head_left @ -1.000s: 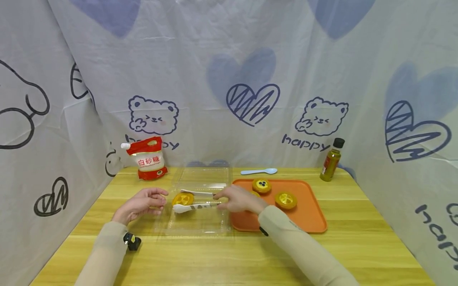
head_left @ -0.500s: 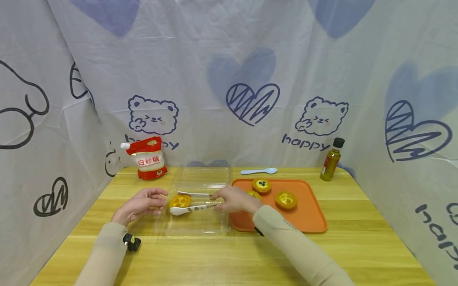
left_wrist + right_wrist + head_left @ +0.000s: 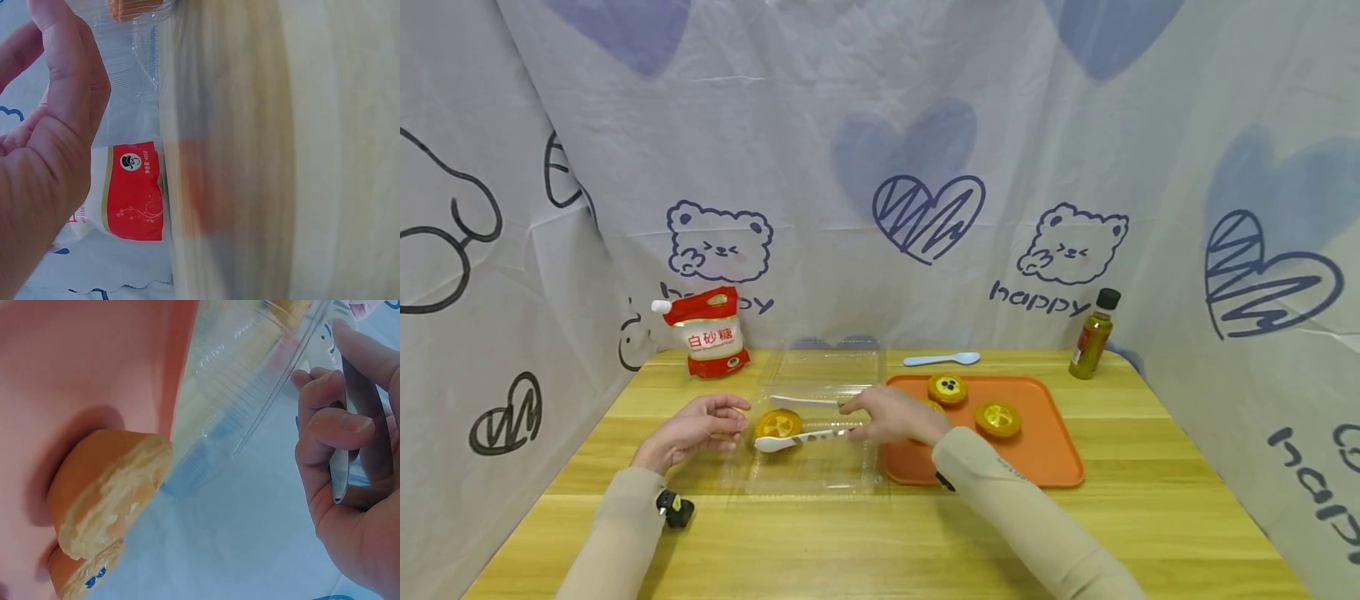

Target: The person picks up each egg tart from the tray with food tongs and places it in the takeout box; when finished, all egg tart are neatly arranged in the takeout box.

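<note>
The clear plastic box (image 3: 808, 472) stands open on the wooden tabletop (image 3: 850, 546), its transparent lid (image 3: 826, 367) on the far side. A tart (image 3: 778, 422) with a yellow topping sits in the left part of the box, topping upward. The right hand (image 3: 895, 414) is located over the right edge of the box, its fingers clamped on the metal handle of the tongs (image 3: 814, 437). The two arms of the tongs are spread and extend leftward over the box, one on the far side of the tart and one along its near side; whether both tips touch the tart cannot be determined. The left hand (image 3: 703, 429) is positioned just beside the left edge of the box, with the fingers loosely bent and the thumb apart from them; contact with the box wall cannot be confirmed. A black device (image 3: 676, 508) is mounted at the left wrist. To the right of the box is an orange tray (image 3: 1045, 429) carrying a blueberry tart (image 3: 947, 389), a yellow-topped tart (image 3: 998, 419) farthest from the box, and a third tart (image 3: 936, 407), partly covered by the right hand. The red and white sugar bag (image 3: 713, 335) stands behind the box to its left. A pale blue spoon (image 3: 942, 360) lies behind the box to its right; a black-capped bottle (image 3: 1092, 342) stands well to its right.
</note>
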{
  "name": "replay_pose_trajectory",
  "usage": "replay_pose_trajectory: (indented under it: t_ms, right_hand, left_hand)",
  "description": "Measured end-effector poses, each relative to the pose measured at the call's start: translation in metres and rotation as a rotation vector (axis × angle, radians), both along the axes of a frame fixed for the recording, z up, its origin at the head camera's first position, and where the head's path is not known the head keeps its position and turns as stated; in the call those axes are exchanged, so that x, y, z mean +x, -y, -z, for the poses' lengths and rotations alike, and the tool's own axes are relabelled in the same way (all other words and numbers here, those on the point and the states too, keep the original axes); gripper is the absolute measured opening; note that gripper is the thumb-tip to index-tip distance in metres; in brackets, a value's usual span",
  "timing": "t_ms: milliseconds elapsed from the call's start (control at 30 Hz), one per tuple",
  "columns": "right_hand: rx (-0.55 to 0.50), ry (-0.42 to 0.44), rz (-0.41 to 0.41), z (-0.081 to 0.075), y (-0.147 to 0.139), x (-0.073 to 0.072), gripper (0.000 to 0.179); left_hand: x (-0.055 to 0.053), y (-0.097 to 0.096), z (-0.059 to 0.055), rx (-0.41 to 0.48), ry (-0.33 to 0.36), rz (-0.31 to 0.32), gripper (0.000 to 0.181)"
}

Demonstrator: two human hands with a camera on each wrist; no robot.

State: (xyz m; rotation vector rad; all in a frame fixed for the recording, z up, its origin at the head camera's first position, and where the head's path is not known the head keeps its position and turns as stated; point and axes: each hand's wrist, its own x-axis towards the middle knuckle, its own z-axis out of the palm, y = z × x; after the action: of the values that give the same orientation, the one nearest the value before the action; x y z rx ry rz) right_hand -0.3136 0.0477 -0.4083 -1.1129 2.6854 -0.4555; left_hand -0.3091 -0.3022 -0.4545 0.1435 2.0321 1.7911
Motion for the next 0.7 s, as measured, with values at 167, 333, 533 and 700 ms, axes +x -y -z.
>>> replay_pose_trajectory:
  t_ms: [167, 333, 533, 700]
  right_hand:
    - [0.023, -0.036, -0.012, -0.0002, -0.0016, -0.0009, 0.042]
    - [0.016, -0.048, -0.015, 0.0007, -0.0031, 0.0002, 0.041]
    - [-0.007, -0.068, -0.021, 0.004, -0.0057, 0.0003, 0.041]
    - [-0.012, -0.059, -0.027, 0.0067, -0.0074, -0.001, 0.043]
  left_hand:
    - [-0.0003, 0.0006, 0.0009, 0.002, -0.001, 0.0, 0.051]
    - [-0.0003, 0.0006, 0.0005, -0.001, 0.001, -0.003, 0.051]
    - [-0.0001, 0.0001, -0.0012, -0.007, 0.006, -0.013, 0.053]
    - [0.0006, 0.0004, -0.0013, -0.005, 0.004, -0.008, 0.053]
